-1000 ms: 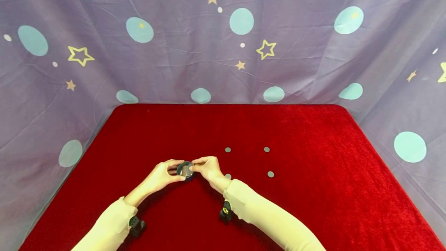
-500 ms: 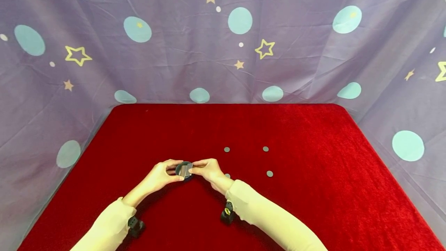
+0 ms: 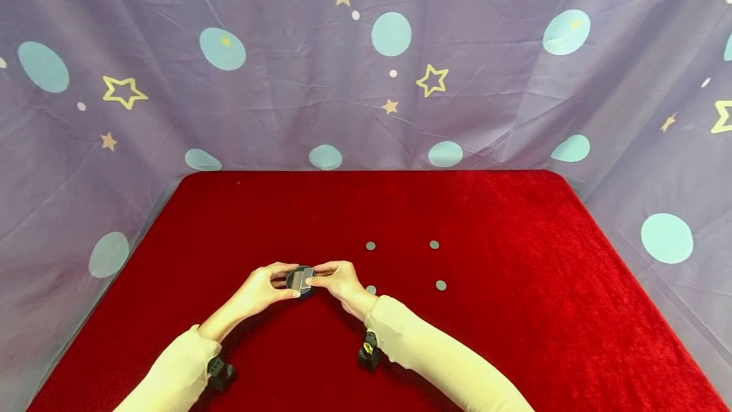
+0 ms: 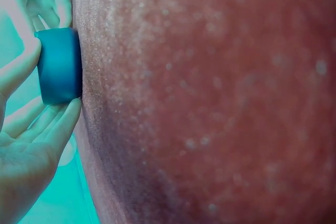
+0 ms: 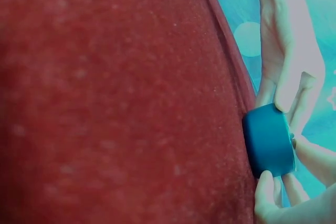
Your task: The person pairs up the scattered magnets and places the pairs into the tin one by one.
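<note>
A short, round, dark blue container sits on the red cloth, left of centre in the head view. On its top is a shiny flat plate or flap. My left hand grips the container's left side, thumb at the near edge and fingers at the far edge. My right hand holds the opposite side, its thumb lying on the shiny top. Both wrist views show the smooth blue side wall standing upright between the two hands. The inside is hidden.
Several small grey-green round spots lie on the red cloth to the right, one partly behind the right wrist. A purple curtain with stars and dots surrounds the table at the back and sides.
The right thumb has shifted slightly leftward and nearer over the container's top, and the shiny flap looks flatter. The left hand keeps its hold. The whole view has drifted a little.
</note>
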